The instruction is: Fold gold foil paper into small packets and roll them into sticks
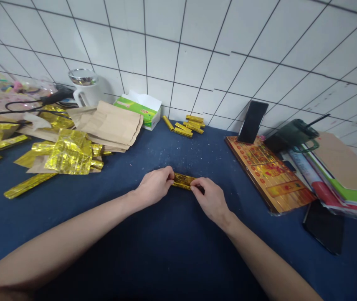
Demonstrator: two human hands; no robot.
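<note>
Now left hand [153, 187] and right hand [210, 200] closed on opposite ends of gold foil bar [182, 181], fingers curled around it. Beyond bar, small pile of folded bars [188, 126]; left of bar, crumpled foil sheets [70, 152], brown paper sheets [109, 124] unfolded. Dark blue tabletop [134, 161] beneath bar; white tile wall [165, 54] behind.

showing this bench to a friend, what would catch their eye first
The shiny gold foil stands out first: crumpled gold foil sheets heap at the left of the dark blue tabletop. At the centre, the left hand and right hand pinch a gold foil bar between them. Farther back, smaller gold bars lie by the white tiled wall, and a black phone stands upright at the right.
</note>
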